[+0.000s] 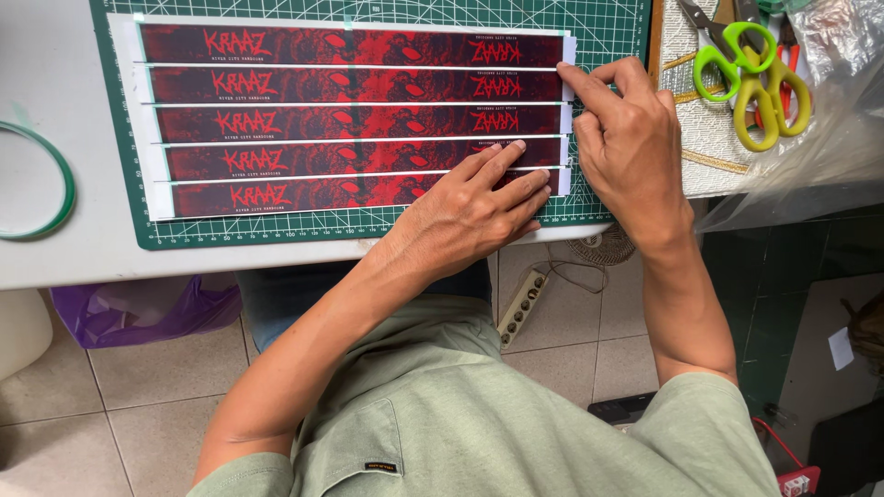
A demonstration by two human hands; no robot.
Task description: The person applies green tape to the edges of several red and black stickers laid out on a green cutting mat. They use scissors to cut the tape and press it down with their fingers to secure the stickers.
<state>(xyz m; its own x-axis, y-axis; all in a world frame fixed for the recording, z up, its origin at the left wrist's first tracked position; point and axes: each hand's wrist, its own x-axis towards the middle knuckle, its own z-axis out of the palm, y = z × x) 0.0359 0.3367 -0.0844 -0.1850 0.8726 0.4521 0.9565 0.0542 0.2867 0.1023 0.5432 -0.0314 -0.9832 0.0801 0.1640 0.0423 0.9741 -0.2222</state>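
The left hand (470, 207) covers the right part of the two lowest red strips (276, 193). The scissors (750, 78) are cut by the top edge, their blades out of view. The tape ring (37, 184) is cut by the left edge. The clear plastic bag (820, 138) runs out at the right edge.

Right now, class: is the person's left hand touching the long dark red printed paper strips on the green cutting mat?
Touching. The head view shows the left hand lying flat, fingers spread, pressing on the lower red printed strips with no gap.
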